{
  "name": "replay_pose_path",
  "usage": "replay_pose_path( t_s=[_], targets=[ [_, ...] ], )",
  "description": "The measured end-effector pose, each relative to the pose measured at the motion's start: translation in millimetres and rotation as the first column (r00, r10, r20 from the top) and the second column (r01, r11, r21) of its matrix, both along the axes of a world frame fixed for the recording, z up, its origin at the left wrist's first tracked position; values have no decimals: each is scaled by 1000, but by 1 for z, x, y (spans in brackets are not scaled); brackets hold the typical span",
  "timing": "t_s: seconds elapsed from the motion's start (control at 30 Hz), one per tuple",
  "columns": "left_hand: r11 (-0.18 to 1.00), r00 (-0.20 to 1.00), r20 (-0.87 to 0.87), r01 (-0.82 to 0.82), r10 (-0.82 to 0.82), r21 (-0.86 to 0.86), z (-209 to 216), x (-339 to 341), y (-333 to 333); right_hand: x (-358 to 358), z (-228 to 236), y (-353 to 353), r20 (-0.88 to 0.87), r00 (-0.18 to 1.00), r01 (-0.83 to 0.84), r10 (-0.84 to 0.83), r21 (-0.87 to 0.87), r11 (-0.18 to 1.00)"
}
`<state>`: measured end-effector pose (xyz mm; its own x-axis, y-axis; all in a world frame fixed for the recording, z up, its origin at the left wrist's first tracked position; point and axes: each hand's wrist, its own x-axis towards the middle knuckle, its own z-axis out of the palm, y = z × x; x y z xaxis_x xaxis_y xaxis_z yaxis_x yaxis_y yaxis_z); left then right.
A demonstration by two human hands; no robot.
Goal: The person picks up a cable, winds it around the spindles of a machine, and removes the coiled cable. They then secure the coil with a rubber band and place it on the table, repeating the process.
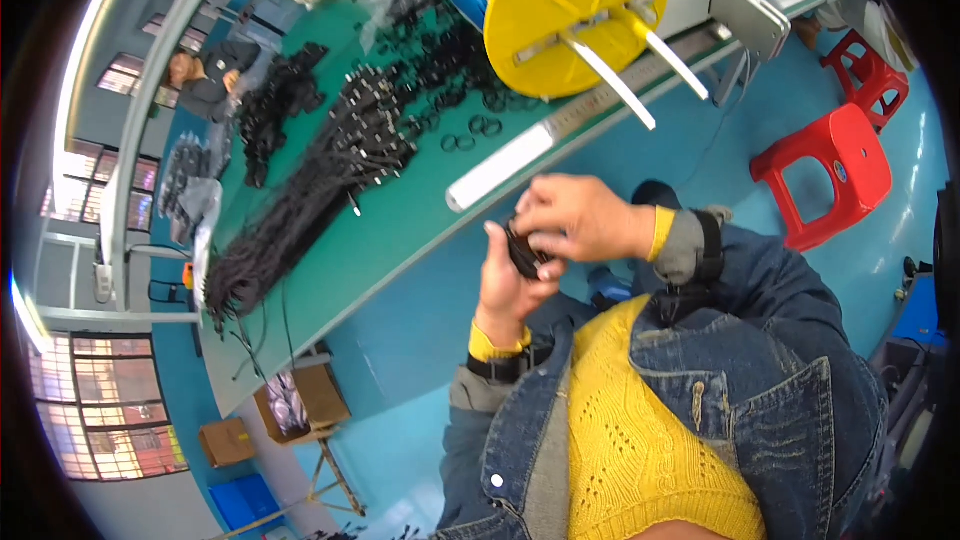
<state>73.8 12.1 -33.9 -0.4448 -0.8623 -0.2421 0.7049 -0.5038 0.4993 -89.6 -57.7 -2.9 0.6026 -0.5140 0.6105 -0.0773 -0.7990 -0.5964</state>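
Observation:
Close in front of my body, just off the table's edge, my two hands meet around a small black bundle (522, 256) that looks like a coiled cable; fingers hide much of it. My left hand (506, 282) grips it from below, thumb pointing up. From above, the bent fingers of my right hand (582, 218) close on its upper end. Beyond my hands, a long bunch of black cables (300, 195) with metal-tipped ends lies on the green table (345, 275). Many loose black rings (486, 126) are scattered beside that bunch.
A machine with a yellow disc (560, 15) and two white rods (612, 82) projects over the table edge, near a white-ended metal strip (500, 168). Red stools (845, 175) stand at right. Cardboard boxes (318, 395) sit at lower left. Other people (215, 75) are across the table.

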Motion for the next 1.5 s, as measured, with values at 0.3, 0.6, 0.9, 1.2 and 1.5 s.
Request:
replay_pose_path(
  t_s=[0.3, 0.6, 0.9, 1.2, 1.5],
  targets=[
    [979, 986, -83, -155, 145, -131, 2, -1, 5, -15, -9, 7, 379, 912, -380, 156, 640, 668],
    [972, 978, -129, -183, 165, -148, 21, -21, 3, -17, -30, 1, 172, 984, -113, 35, 467, 877],
    [974, 983, 11, -179, 183, -141, 16, -20, 5, -9, -29, 7, 92, 994, 20, -52, 321, 947],
    [956, 982, 119, -109, 147, -274, 12, -17, 6, -8, -34, 8, 31, 997, 50, -64, 320, 946],
    [944, 908, 297, -229, 296, -239, 9, -19, 10, -16, -18, 3, 345, 925, -281, -158, 903, 326]
  ],
)
